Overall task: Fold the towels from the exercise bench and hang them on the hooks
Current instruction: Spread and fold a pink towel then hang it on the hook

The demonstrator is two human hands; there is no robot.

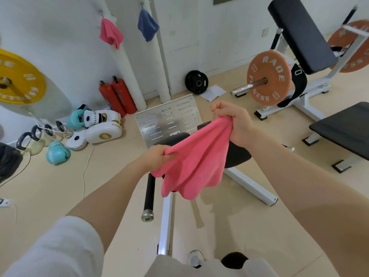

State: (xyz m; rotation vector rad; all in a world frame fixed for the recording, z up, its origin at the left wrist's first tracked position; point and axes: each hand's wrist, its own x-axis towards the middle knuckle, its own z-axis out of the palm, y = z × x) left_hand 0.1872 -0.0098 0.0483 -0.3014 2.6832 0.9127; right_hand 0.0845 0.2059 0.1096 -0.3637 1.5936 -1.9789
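Head view looks down on a pink towel (196, 156) held up in the air between both hands, above the black padded seat (237, 154) of an exercise machine. Its cloth sags in loose folds below the grips, the lower edge hanging free. Left hand (157, 156) has its fingers clenched around one bunched corner; right hand (233, 122), higher and farther out, grasps the opposite edge in a closed fist. On the white wall beyond, a second pink towel (110, 34) hangs from a hook (100, 12), and a blue towel (147, 26) hangs from a hook just beside it to the right. Under them stand two red cylinders (117, 95), with boxing gloves and pads (95, 126) on the floor nearby. An orange weight plate (268, 77) sits on a bar at the right, beside a black bench (301, 33)
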